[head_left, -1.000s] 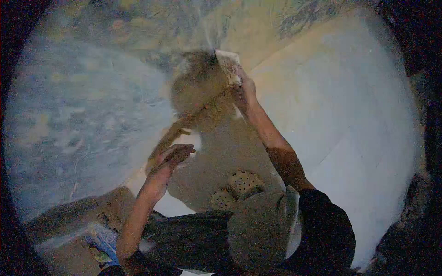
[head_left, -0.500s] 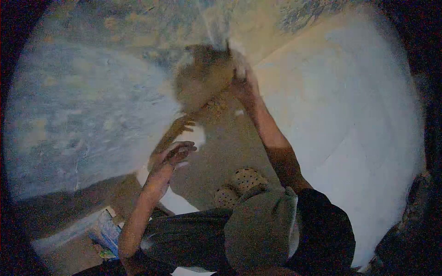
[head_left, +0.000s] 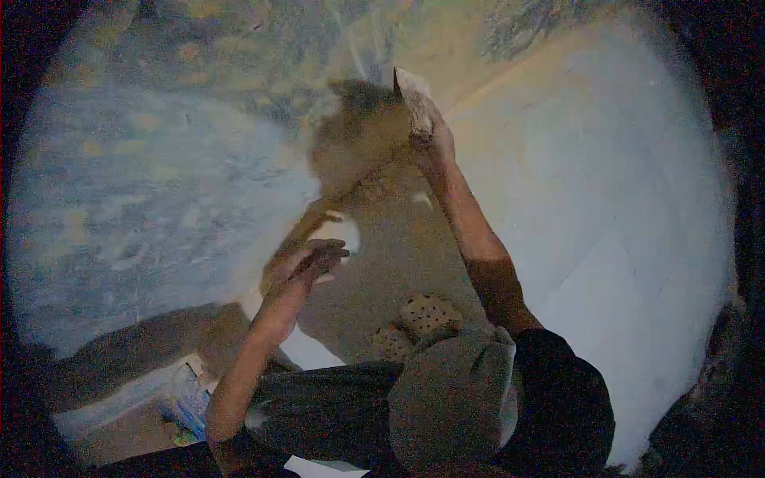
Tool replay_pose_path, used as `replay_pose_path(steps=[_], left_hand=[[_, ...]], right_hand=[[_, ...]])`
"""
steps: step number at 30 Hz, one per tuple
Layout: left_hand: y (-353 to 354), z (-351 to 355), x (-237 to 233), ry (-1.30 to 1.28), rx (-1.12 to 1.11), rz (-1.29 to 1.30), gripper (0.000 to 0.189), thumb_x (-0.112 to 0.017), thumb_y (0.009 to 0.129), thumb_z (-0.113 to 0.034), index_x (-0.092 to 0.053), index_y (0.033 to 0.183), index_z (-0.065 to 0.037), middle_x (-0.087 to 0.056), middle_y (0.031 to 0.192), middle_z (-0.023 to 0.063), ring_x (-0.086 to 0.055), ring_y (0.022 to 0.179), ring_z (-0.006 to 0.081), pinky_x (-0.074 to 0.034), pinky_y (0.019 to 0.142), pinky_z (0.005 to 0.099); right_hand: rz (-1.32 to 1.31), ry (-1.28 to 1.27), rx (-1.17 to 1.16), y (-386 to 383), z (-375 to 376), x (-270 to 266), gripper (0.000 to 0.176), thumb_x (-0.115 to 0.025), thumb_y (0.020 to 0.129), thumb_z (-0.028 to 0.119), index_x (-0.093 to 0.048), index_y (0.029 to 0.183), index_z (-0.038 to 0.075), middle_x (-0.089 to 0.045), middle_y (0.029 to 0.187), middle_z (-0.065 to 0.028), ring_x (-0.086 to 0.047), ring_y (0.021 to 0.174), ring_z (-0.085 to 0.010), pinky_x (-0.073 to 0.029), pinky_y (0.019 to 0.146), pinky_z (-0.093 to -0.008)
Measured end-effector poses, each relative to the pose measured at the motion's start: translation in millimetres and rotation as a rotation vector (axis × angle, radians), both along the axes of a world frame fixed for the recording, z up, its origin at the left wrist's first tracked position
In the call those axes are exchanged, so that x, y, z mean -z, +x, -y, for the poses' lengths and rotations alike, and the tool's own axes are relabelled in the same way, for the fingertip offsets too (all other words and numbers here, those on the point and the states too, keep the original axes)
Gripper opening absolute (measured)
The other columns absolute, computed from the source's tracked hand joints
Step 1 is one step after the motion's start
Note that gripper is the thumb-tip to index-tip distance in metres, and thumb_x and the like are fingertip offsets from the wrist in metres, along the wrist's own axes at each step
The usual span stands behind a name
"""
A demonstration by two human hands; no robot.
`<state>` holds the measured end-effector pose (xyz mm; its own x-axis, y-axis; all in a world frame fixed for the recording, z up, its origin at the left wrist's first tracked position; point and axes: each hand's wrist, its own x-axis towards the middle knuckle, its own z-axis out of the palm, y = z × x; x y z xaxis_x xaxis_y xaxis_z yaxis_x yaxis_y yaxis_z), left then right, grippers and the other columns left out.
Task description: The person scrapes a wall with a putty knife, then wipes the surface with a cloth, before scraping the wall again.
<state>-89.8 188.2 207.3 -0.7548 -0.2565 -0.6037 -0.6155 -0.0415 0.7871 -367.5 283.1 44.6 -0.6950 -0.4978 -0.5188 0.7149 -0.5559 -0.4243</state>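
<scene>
My right hand is raised in front of the patchy wall, its fingers closed around a flat whitish plate with a dark edge. The plate's exact kind is hard to make out in the dim light. Lower and to the left, my left hand hangs in the air with fingers stretched and nothing in it. A dark shadow of the right hand and plate falls on the wall, and a shadow of the left hand lies just above that hand.
Pale rough surfaces spread on both sides. Below are my perforated tan clogs and my grey-green trouser knee. At the lower left lies a colourful printed packet beside a pale strip.
The plate in my right hand, blurred before, now shows clearly as the hand has turned slightly. My left hand has shifted a little to the right and up.
</scene>
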Motion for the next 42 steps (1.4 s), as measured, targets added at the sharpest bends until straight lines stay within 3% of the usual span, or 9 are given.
replay_pose_path(steps=[1, 4, 7, 16, 18, 28, 30, 36, 42], left_hand=[[8, 7, 7, 0.021, -0.008, -0.007, 0.043, -0.05, 0.091, -0.037, -0.053, 0.118, -0.004, -0.058, 0.116, 0.0072, -0.052, 0.112, 0.0209, -0.039, 0.096, 0.0372], [24, 17, 17, 0.099, -0.089, 0.034, 0.042, -0.05, 0.092, -0.034, -0.051, 0.12, -0.003, -0.058, 0.116, 0.0086, -0.052, 0.112, 0.0223, -0.038, 0.096, 0.0374], [23, 21, 25, 0.141, -0.141, 0.042, 0.044, -0.05, 0.092, -0.035, -0.05, 0.122, -0.003, -0.058, 0.116, 0.0095, -0.053, 0.112, 0.0229, -0.04, 0.095, 0.0371], [7, 4, 7, 0.038, -0.139, 0.005, 0.04, -0.053, 0.091, -0.031, -0.052, 0.119, -0.003, -0.058, 0.115, 0.0107, -0.055, 0.109, 0.0225, -0.045, 0.09, 0.0369], [18, 9, 16, 0.055, -0.141, -0.023, 0.04, -0.053, 0.091, -0.031, -0.052, 0.119, -0.003, -0.059, 0.114, 0.01, -0.055, 0.109, 0.0221, -0.044, 0.09, 0.0368], [21, 7, 15, 0.07, -0.121, -0.073, 0.04, -0.053, 0.091, -0.034, -0.053, 0.117, -0.004, -0.06, 0.111, 0.0085, -0.056, 0.105, 0.0203, -0.044, 0.09, 0.0347], [20, 9, 17, 0.066, -0.11, -0.047, 0.041, -0.053, 0.091, -0.034, -0.053, 0.117, -0.004, -0.06, 0.111, 0.0085, -0.057, 0.105, 0.02, -0.044, 0.089, 0.0344], [25, 14, 16, 0.074, -0.088, -0.113, 0.043, -0.054, 0.09, -0.036, -0.052, 0.119, -0.004, -0.06, 0.11, 0.0103, -0.057, 0.104, 0.0203, -0.045, 0.088, 0.0332], [27, 15, 14, 0.07, -0.003, -0.243, 0.055, -0.052, 0.088, -0.047, -0.048, 0.122, -0.003, -0.057, 0.115, 0.0107, -0.056, 0.107, 0.022, -0.044, 0.089, 0.0366]], right_hand=[[-0.002, -0.001, -0.002, 8, 7, 15, 0.037, -0.055, 0.09, 0.026, -0.052, 0.122, 0.007, -0.06, 0.101, -0.0059, -0.058, 0.081, -0.0207, -0.051, 0.069, -0.0311], [-1.163, 0.241, 0.193, 31, 6, 21, 0.036, -0.057, 0.089, 0.025, -0.054, 0.119, 0.006, -0.061, 0.099, -0.0061, -0.059, 0.079, -0.0188, -0.051, 0.064, -0.027], [-0.363, 0.259, -0.143, 31, 8, 17, 0.038, -0.061, 0.086, 0.019, -0.052, 0.12, 0.002, -0.061, 0.099, -0.0067, -0.06, 0.078, -0.0177, -0.051, 0.064, -0.0253], [-1.395, 0.599, 0.189, 27, 17, 49, 0.035, -0.054, 0.091, 0.022, -0.054, 0.119, 0.0, -0.06, 0.112, -0.0101, -0.058, 0.098, -0.0192, -0.05, 0.081, -0.033], [-0.263, -0.325, -0.01, 24, 17, 32, 0.036, -0.052, 0.091, 0.022, -0.054, 0.119, 0.0, -0.059, 0.115, -0.0097, -0.057, 0.103, -0.0202, -0.047, 0.087, -0.0345], [-0.134, 0.189, 0.015, 4, 16, 33, 0.035, -0.056, 0.089, 0.028, -0.059, 0.111, 0.001, -0.063, 0.1, -0.0069, -0.062, 0.083, -0.017, -0.052, 0.066, -0.0347], [-0.491, 0.432, 0.019, -6, 12, 36, 0.036, -0.059, 0.087, 0.031, -0.06, 0.109, 0.002, -0.064, 0.094, -0.0058, -0.061, 0.07, -0.0136, -0.05, 0.051, -0.0301], [-0.305, -0.083, 0.107, 9, 10, -1, 0.032, -0.057, 0.089, 0.026, -0.059, 0.109, 0.002, -0.065, 0.093, -0.003, -0.059, 0.064, -0.0085, -0.045, 0.046, -0.0211], [-0.2, 0.0, 0.111, 16, 12, -9, 0.031, -0.057, 0.089, 0.025, -0.059, 0.111, 0.003, -0.065, 0.093, -0.0015, -0.055, 0.059, -0.0034, -0.04, 0.042, -0.0153]])
